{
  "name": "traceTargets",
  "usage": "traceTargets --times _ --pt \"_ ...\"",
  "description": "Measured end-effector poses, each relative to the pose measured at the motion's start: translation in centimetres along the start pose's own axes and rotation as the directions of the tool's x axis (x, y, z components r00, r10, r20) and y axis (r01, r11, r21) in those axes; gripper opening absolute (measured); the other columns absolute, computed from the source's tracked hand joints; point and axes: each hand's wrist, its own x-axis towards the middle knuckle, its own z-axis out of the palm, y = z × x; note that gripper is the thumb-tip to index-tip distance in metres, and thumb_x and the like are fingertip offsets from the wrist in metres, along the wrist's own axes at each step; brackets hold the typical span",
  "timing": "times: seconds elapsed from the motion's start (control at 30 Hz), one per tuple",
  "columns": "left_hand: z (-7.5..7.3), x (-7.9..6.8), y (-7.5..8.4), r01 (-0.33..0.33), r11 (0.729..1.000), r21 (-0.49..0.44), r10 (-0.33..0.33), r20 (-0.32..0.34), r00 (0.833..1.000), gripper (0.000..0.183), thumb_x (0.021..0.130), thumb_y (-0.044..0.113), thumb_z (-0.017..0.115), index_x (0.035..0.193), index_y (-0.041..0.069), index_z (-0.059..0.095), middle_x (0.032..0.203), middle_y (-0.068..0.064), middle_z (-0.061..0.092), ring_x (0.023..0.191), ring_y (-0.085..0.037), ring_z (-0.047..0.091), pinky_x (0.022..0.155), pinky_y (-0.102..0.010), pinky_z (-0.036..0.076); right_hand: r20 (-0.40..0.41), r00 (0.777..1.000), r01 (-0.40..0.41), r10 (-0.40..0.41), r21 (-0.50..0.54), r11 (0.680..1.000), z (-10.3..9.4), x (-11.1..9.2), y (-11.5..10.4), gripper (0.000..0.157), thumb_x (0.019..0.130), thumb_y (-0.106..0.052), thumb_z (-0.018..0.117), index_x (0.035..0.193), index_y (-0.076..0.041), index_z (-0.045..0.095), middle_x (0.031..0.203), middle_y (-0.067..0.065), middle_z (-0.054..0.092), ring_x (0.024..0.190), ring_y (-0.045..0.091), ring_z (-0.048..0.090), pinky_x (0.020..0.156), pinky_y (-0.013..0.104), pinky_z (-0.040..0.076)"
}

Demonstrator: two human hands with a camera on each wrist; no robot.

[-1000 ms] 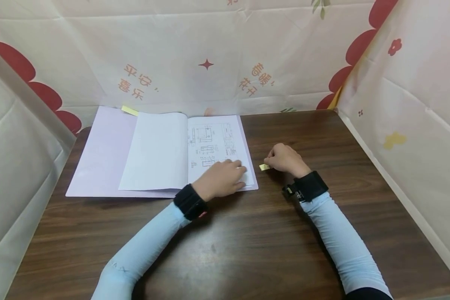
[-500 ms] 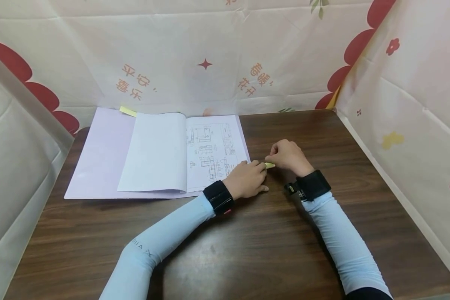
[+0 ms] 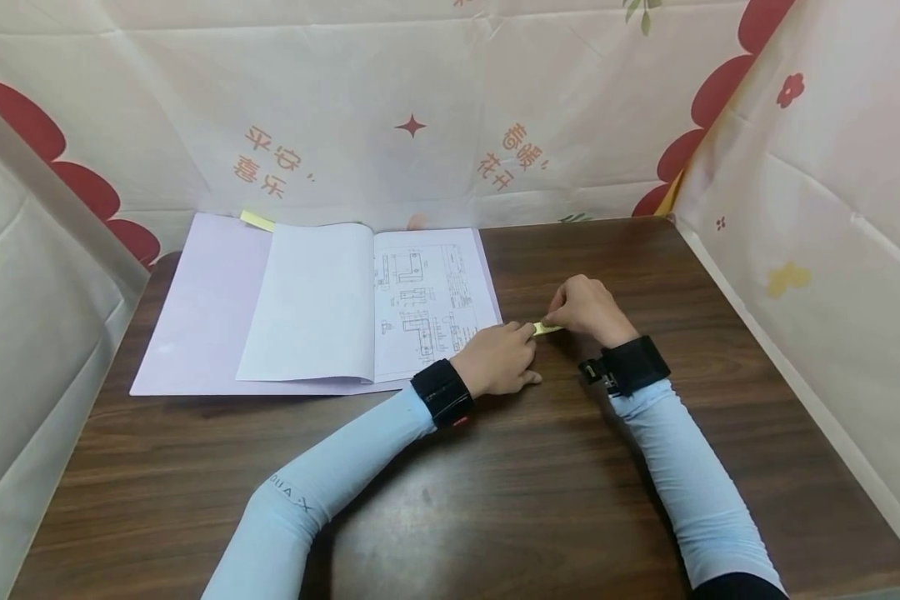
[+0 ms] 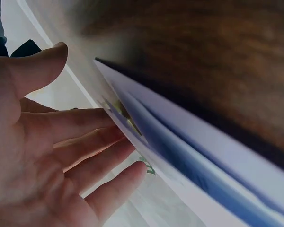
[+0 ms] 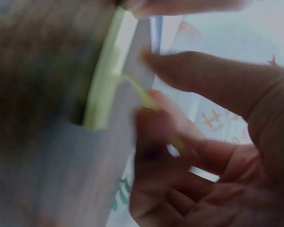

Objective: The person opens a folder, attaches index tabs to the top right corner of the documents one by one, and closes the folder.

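- Nearest us: two pale blue sleeves [image 3: 311,500] reaching over the dark wood worktop [image 3: 495,517], with a black strap [image 3: 441,393] round the left wrist.
- Left hand [image 3: 497,358] hides the near right corner of the lilac folder. We see its fingers fairly straight and thumb apart, so its grip isn't clasped round anything; a fingertip touches one end of the yellow sticky pad.
- That yellow sticky pad [image 3: 543,329] is low at the worktop, just right of the folder, between both hands.
- Right hand [image 3: 587,310] has its fingers curled, gripping a thin yellow strip [image 5: 138,91] that's lifted off the pad but joined to it partway along. The right wrist view is pretty blurry, so we can't tell exactly which fingers pinch it.
- Lilac folder [image 3: 202,325] lies spread to the left: blank white page [image 3: 307,308], then a page of line drawings [image 3: 423,292].
- Yellow tab [image 3: 257,221] pokes out at the folder's far edge.
- Furthest back, we've got a pale printed cloth [image 3: 420,67].
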Motion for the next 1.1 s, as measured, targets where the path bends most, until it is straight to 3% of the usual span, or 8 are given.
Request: traceTargets --times 0.17,0.4,0.57,0.87,1.1 --pt "0.0 -0.1 -0.1 -0.014 1.0 -0.008 0.014 -0.009 1.0 0.056 0.104 0.054 0.052 0.136 0.011 0.066 0.154 -0.006 0.05 0.131 -0.019 0.057 0.107 -0.032 0.051 -0.008 1.0 -0.006 0.005 -0.015 1.0 0.7 0.5 0.5 0.026 0.083 -0.018 0.086 0.086 -0.003 0.065 0.085 0.012 0.065 0.075 0.027 0.058 0.064 0.033 0.044" --pt "0.2 -0.1 -0.1 -0.021 1.0 0.001 0.021 -0.028 0.999 0.051 0.104 0.053 0.054 0.129 0.011 0.068 0.137 -0.003 0.056 0.117 -0.017 0.06 0.098 -0.03 0.055 0.036 0.999 0.008 -0.009 0.027 1.0 0.6 0.6 0.8 0.007 0.089 -0.007 0.074 0.088 -0.002 0.069 0.087 0.015 0.068 0.075 0.027 0.061 0.065 0.031 0.046" --pt "0.4 0.1 0.2 -0.014 0.999 0.049 0.016 -0.041 0.999 0.051 0.103 0.054 0.053 0.127 0.011 0.069 0.134 -0.002 0.056 0.115 -0.016 0.061 0.098 -0.028 0.054 0.05 0.999 0.01 -0.011 0.019 1.0 0.4 0.8 0.9 0.005 0.089 -0.007 0.071 0.091 -0.004 0.068 0.087 0.014 0.066 0.075 0.028 0.059 0.064 0.031 0.045" --pt "0.4 0.3 0.4 0.003 0.998 0.058 -0.001 -0.028 1.0 0.054 0.105 0.054 0.049 0.132 0.011 0.066 0.135 -0.002 0.057 0.112 -0.015 0.062 0.095 -0.028 0.055 0.124 0.992 -0.056 0.039 0.138 0.989 -0.7 0.8 2.7 0.015 0.093 -0.008 0.071 0.102 0.004 0.073 0.084 0.015 0.073 0.07 0.023 0.069 0.061 0.03 0.052" --pt "-0.2 0.3 0.1 0.016 1.0 0.004 -0.016 -0.01 1.0 0.055 0.106 0.051 0.05 0.139 0.01 0.062 0.145 -0.005 0.054 0.121 -0.018 0.06 0.103 -0.031 0.053 0.076 0.995 -0.065 0.059 0.076 0.995 -1.4 0.9 3.5 0.013 0.092 -0.009 0.071 0.094 0.0 0.08 0.075 0.009 0.074 0.069 0.021 0.064 0.061 0.029 0.048"
